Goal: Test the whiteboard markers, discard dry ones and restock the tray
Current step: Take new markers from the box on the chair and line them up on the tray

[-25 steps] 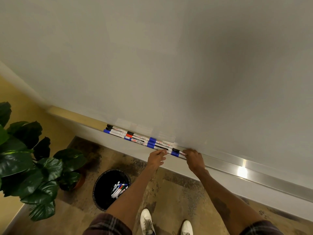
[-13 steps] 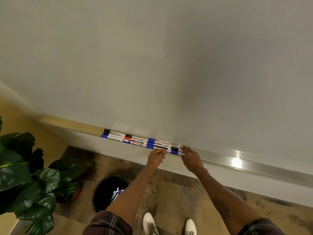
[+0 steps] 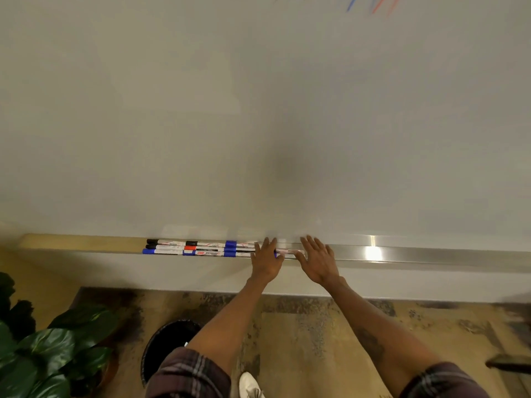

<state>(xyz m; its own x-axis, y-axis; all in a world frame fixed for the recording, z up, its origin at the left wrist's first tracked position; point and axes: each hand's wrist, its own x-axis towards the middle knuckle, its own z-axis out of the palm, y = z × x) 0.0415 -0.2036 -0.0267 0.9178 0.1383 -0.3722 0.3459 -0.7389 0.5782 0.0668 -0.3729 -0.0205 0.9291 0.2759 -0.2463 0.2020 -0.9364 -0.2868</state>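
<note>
Both hands uncurled since the earlier frame: left hand (image 3: 265,258) and right hand (image 3: 317,261) lay flat, fingers apart, over the markers (image 3: 201,247) at the tray's (image 3: 416,255) middle; restocking looked nearly done.

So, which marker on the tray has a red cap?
The red-capped marker in the middle row, second from the left; every other visible cap is black or blue.
</note>
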